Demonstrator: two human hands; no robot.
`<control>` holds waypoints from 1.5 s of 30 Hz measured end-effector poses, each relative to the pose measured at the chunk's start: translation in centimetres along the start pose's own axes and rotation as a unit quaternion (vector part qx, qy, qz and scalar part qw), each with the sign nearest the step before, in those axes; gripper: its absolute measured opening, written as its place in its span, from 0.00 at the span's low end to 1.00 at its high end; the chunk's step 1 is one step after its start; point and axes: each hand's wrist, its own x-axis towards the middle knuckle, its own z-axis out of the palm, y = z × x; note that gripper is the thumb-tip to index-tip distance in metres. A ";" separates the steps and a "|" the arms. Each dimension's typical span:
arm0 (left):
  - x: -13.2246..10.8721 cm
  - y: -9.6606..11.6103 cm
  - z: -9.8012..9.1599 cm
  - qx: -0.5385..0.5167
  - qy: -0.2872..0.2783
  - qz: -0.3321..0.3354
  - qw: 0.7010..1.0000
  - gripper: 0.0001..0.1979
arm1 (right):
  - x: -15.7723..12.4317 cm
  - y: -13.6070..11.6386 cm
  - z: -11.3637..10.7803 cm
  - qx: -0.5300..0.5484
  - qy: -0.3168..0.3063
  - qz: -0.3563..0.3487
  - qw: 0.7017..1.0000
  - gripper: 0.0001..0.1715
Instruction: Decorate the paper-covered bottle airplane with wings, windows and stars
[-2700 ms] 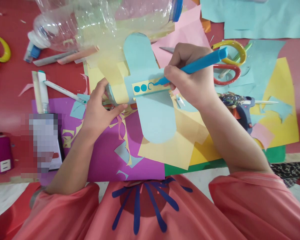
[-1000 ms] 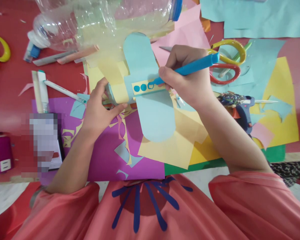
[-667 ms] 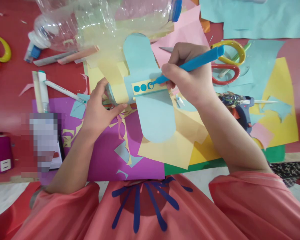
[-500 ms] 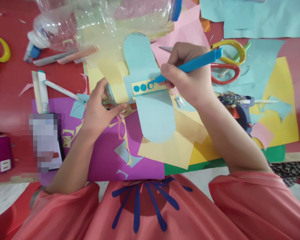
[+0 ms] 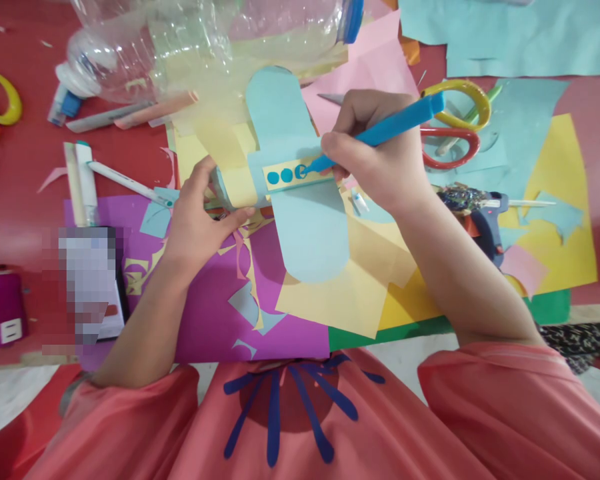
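A paper airplane model (image 5: 310, 233) with rounded light-blue wings and a yellow band at its left end lies in the middle. My left hand (image 5: 197, 217) grips that left end between thumb and fingers. Along its body runs a pale yellow strip (image 5: 280, 187) with two filled blue dots and a third, partly coloured one. My right hand (image 5: 375, 150) is closed around a blue marker (image 5: 400, 123), whose tip touches the third dot. Part of the strip's right end is hidden by my right fingers.
Clear plastic bottles (image 5: 180, 47) lie at the back. Scissors with yellow and red handles (image 5: 460, 143) and a glue gun (image 5: 493, 223) are at right. Markers (image 5: 86, 180), a phone (image 5: 93, 280) and a purple sheet (image 5: 205, 320) with paper scraps are at left.
The marker tip has shifted slightly within the third dot, and more of that dot is now blue. My left hand stays in place.
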 end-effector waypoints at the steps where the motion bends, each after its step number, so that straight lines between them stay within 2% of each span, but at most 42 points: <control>1: 0.0 0.0 0.0 0.000 0.000 0.001 1.000 0.46 | 0.0 0.1 0.0 0.027 0.008 -0.001 1.000 0.18; 4: 0.0 -0.1 -0.1 0.009 -0.004 0.004 1.000 0.47 | -0.1 0.2 0.1 0.051 0.021 -0.015 0.998 0.16; 12: 0.1 0.9 -0.1 0.009 0.008 -0.019 1.000 0.47 | 0.1 -0.3 0.0 -0.031 -0.011 -0.009 0.999 0.22; 16: 0.1 1.3 -0.1 -0.006 0.008 -0.036 0.999 0.45 | 0.2 -0.2 0.0 -0.056 -0.014 -0.008 0.998 0.21; 22: 0.0 1.3 -0.1 -0.010 0.003 -0.059 0.998 0.45 | 0.3 0.4 0.1 0.036 0.011 -0.015 0.999 0.16; 28: 0.0 1.3 -0.2 -0.004 -0.004 -0.046 0.999 0.48 | 0.1 0.1 0.0 -0.006 0.007 -0.018 1.000 0.17; 35: 0.2 1.5 -0.1 -0.014 0.003 -0.051 0.999 0.45 | 0.1 -0.3 0.0 -0.045 -0.008 -0.020 0.999 0.19; 42: 0.1 1.2 -0.1 -0.008 0.001 -0.034 0.999 0.44 | 0.0 -0.2 0.1 0.019 0.030 0.010 0.999 0.17; 45: 0.1 1.1 -0.1 -0.005 0.001 -0.033 0.999 0.43 | 0.0 -0.1 0.0 -0.001 0.012 0.002 1.000 0.18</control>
